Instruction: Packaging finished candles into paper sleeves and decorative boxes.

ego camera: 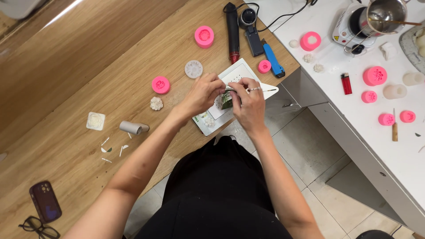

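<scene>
You stand at a wooden counter [88,57] that meets a white counter [389,146] over a pale tiled floor. Far to the left of your hands, near the counter's edge, lie a dark phone [45,201] and a pair of glasses [39,226]. Closer in sit a small white square mould [95,121], a grey roll [133,128] and a white flower casting [156,103], with a pink round mould [160,84] just above it. Your left hand [201,94] is closed, its fingertips pinching a small green piece [226,101] from the left. Your right hand [249,104], with a ring on one finger, pinches the same piece from the right and also grips a thin stick [268,90] that pokes out past its knuckles. The piece sits between both hands, above a white board [234,73] lying under them. Beyond your hands lie a black and red tool [232,33] and a blue-handled cutter [273,64]. Well to the right, on the white counter, are a red lighter [346,83], more pink moulds [374,75] and a metal pot [385,15] on a small burner
</scene>
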